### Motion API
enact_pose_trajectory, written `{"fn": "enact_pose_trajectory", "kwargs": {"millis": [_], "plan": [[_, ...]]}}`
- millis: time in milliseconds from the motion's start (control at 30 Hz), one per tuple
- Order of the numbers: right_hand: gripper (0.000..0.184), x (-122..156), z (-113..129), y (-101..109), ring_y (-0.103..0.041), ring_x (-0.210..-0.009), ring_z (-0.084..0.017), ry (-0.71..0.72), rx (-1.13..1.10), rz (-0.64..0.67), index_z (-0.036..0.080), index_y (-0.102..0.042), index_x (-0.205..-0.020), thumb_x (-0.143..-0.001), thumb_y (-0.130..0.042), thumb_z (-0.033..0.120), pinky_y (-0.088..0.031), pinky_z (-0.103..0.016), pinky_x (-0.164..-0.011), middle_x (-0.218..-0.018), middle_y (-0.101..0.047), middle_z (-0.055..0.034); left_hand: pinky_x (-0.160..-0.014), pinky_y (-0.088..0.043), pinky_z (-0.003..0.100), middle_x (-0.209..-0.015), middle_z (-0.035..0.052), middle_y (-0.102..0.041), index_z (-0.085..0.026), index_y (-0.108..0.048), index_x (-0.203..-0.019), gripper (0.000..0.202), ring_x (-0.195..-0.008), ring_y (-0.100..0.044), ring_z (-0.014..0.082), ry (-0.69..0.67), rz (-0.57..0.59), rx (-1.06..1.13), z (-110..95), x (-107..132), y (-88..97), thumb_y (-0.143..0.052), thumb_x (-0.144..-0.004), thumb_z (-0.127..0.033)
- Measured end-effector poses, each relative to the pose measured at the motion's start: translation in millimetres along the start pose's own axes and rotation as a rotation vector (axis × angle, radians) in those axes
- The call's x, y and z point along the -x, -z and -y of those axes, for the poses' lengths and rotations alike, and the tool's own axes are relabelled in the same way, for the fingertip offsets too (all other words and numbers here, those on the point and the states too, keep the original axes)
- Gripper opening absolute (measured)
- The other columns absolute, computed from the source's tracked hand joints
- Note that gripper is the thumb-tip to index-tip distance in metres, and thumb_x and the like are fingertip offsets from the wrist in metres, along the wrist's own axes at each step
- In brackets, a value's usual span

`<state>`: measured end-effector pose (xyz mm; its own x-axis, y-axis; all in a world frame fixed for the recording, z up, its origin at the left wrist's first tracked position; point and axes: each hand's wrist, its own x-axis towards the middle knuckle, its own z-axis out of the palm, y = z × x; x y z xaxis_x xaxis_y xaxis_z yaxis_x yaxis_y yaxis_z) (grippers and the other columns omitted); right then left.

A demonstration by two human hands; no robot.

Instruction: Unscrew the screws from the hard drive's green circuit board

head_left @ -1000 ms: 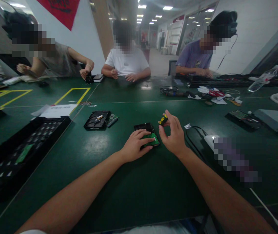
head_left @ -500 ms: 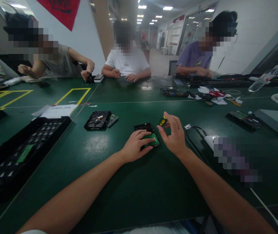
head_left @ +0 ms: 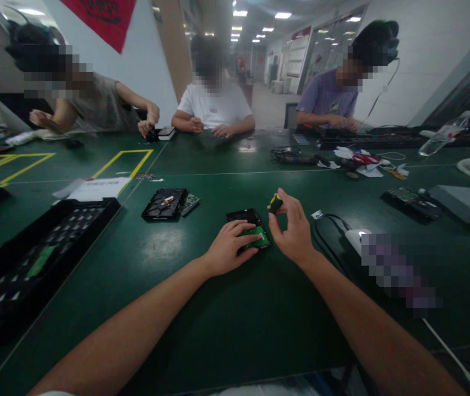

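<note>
My left hand rests over a hard drive with a green circuit board, its fingers on top and its thumb along the near edge. The drive lies flat on the table and is partly hidden by those fingers. A black part of the drive or its case shows just beyond the fingertips. To the right, my right hand pinches a stubby black-and-yellow screwdriver between thumb and fingers, raised near the drive's far right side. The screwdriver's tip cannot be made out.
Left of the drive lie a black drive housing and a small circuit board. A long black tray stands farther left. A power strip with a cable lies right. Three people sit across the green table.
The screwdriver has turned in my right hand's fingers, showing more black and less yellow. My left hand and the drive stay in place.
</note>
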<state>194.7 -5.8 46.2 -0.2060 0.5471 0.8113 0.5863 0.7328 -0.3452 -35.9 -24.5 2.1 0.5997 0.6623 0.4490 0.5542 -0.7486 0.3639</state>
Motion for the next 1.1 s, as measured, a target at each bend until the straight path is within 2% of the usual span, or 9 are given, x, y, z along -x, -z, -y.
{"fn": "enact_pose_trajectory", "kwargs": {"millis": [133, 233, 333, 467, 633, 833, 1000, 1100], "plan": [[0.072, -0.6, -0.1, -0.1, -0.064, -0.112, -0.027, 0.014, 0.023, -0.018, 0.033, -0.034, -0.161, -0.097, -0.063, 0.02, -0.064, -0.047, -0.089, -0.134, -0.059, -0.0118, -0.115, -0.042, 0.06, -0.146, 0.0086, -0.06, -0.031, -0.068, -0.136, 0.038, -0.141, -0.049, 0.0338, -0.001, -0.004, -0.003, -0.8, -0.3, 0.3, -0.065, -0.099, -0.041], [0.072, -0.9, -1.0, 0.0, -0.062, -0.117, -0.028, 0.025, 0.016, -0.002, 0.033, -0.032, -0.162, -0.097, -0.06, 0.018, -0.063, -0.048, -0.092, -0.138, -0.057, -0.0126, -0.115, -0.042, 0.06, -0.147, 0.0084, -0.06, -0.031, -0.067, -0.137, 0.04, -0.141, -0.049, 0.034, 0.002, 0.003, -0.01, -1.2, -0.5, 0.6, -0.065, -0.099, -0.042], [0.072, -0.7, -1.6, 0.3, -0.063, -0.114, -0.026, 0.009, 0.003, 0.013, 0.033, -0.03, -0.163, -0.098, -0.059, 0.018, -0.064, -0.046, -0.09, -0.14, -0.055, -0.0129, -0.115, -0.042, 0.06, -0.147, 0.008, -0.06, -0.032, -0.067, -0.137, 0.039, -0.141, -0.049, 0.0336, 0.005, 0.008, -0.014, -1.5, -0.5, 1.0, -0.065, -0.099, -0.042], [0.071, -0.1, -1.2, 0.7, -0.062, -0.109, -0.025, 0.007, 0.015, 0.004, 0.033, -0.034, -0.161, -0.097, -0.063, 0.021, -0.065, -0.045, -0.086, -0.134, -0.057, -0.0116, -0.116, -0.042, 0.06, -0.147, 0.0083, -0.06, -0.031, -0.067, -0.137, 0.04, -0.141, -0.048, 0.034, 0.005, 0.015, -0.021, -0.7, -0.4, 0.7, -0.065, -0.099, -0.041], [0.074, 0.5, -1.0, 0.2, -0.061, -0.116, -0.027, 0.007, -0.005, 0.02, 0.034, -0.029, -0.163, -0.098, -0.058, 0.018, -0.065, -0.047, -0.09, -0.141, -0.053, -0.0124, -0.116, -0.041, 0.059, -0.147, 0.0084, -0.059, -0.03, -0.067, -0.137, 0.04, -0.141, -0.048, 0.0339, 0.001, 0.016, -0.022, -0.2, 0.0, 0.1, -0.065, -0.099, -0.041], [0.07, -0.2, -1.3, 0.7, -0.06, -0.116, -0.027, 0.015, 0.032, -0.002, 0.035, -0.035, -0.16, -0.097, -0.062, 0.02, -0.063, -0.049, -0.094, -0.131, -0.057, -0.0111, -0.116, -0.042, 0.059, -0.146, 0.0087, -0.06, -0.031, -0.067, -0.137, 0.039, -0.142, -0.048, 0.0339, 0.009, 0.01, -0.01, -2.1, -0.2, 1.6, -0.065, -0.099, -0.04], [0.07, 0.1, -0.4, 0.7, -0.058, -0.125, -0.029, 0.019, 0.033, 0.015, 0.034, -0.031, -0.162, -0.099, -0.056, 0.018, -0.059, -0.052, -0.102, -0.141, -0.055, -0.0117, -0.116, -0.041, 0.059, -0.146, 0.0082, -0.06, -0.032, -0.067, -0.137, 0.04, -0.141, -0.049, 0.0339, 0.009, 0.009, -0.008, -2.4, -1.1, 1.6, -0.066, -0.098, -0.04], [0.068, 0.2, -0.5, -0.3, -0.062, -0.118, -0.027, 0.006, 0.018, -0.015, 0.032, -0.033, -0.161, -0.099, -0.057, 0.019, -0.064, -0.047, -0.093, -0.139, -0.055, -0.0121, -0.116, -0.041, 0.059, -0.146, 0.0078, -0.06, -0.032, -0.068, -0.136, 0.039, -0.14, -0.049, 0.0336, 0.011, 0.002, -0.003, -2.4, -1.1, 0.8, -0.066, -0.098, -0.04]]}}
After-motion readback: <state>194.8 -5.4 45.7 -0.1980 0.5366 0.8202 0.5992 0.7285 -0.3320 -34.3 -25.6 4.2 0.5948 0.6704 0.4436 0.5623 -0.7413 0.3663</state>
